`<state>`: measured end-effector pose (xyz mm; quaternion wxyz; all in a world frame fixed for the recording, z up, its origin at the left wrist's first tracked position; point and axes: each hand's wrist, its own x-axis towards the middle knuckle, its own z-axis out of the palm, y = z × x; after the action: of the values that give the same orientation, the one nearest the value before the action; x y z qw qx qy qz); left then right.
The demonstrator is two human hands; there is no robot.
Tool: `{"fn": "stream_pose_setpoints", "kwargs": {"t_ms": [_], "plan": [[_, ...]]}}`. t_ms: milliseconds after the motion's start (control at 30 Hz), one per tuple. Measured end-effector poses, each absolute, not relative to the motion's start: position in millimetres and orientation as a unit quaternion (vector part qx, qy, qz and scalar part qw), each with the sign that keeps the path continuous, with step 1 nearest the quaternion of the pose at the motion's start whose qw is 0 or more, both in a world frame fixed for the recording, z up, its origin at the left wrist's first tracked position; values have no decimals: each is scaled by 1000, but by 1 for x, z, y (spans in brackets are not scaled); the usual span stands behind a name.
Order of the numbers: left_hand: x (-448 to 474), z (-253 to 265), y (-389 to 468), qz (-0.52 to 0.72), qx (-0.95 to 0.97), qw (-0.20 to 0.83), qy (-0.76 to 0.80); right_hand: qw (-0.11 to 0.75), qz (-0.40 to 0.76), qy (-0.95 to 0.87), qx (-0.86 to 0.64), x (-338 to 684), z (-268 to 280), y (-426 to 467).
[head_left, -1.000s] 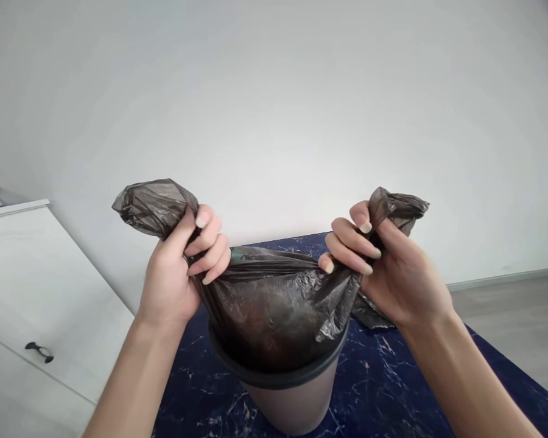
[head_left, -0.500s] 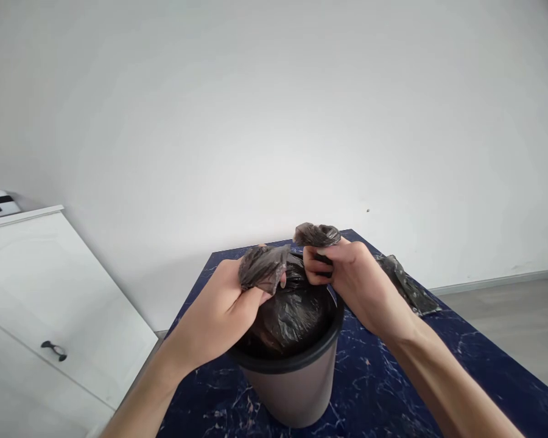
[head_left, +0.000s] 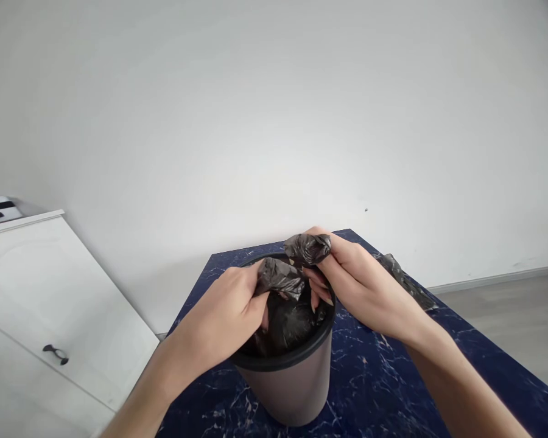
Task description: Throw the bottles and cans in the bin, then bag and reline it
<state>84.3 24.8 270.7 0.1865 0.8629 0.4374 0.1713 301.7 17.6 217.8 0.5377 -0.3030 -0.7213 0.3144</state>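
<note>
A black plastic trash bag (head_left: 292, 325) sits down inside a grey-brown trash can (head_left: 295, 392) with a black rim. My left hand (head_left: 231, 304) is closed around one gathered end of the bag at the left of the opening. Over the right side of the can, my right hand (head_left: 342, 267) pinches another gathered end, its lower fingers dipping below the rim. The two bunched ends are close together above the opening. What lies inside the bag is hidden.
The can stands on a dark blue marbled table (head_left: 383, 389). Another crumpled dark plastic bag (head_left: 406, 283) lies at the table's right edge. To the left is a white cabinet (head_left: 64, 304) with a black handle (head_left: 55, 354). A white wall (head_left: 274, 121) rises behind.
Both hands have lowered toward the can and come closer together, carrying the bunched bag ends. My right hand has shifted left and rolled over. The can is tilted slightly differently.
</note>
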Motion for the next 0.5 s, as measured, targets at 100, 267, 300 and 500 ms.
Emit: {"fn": "stream_pose_setpoints", "kwargs": {"t_ms": [100, 267, 300, 500], "plan": [[84, 269, 29, 225, 868, 201, 395, 574, 323, -698, -279, 296, 218, 18], [84, 265, 33, 211, 870, 215, 390, 556, 350, -673, -339, 295, 224, 7], [84, 264, 34, 212, 868, 215, 395, 547, 366, -673, -336, 296, 224, 5], [74, 267, 34, 242, 871, 233, 358, 546, 401, -659, -326, 300, 217, 16]]}}
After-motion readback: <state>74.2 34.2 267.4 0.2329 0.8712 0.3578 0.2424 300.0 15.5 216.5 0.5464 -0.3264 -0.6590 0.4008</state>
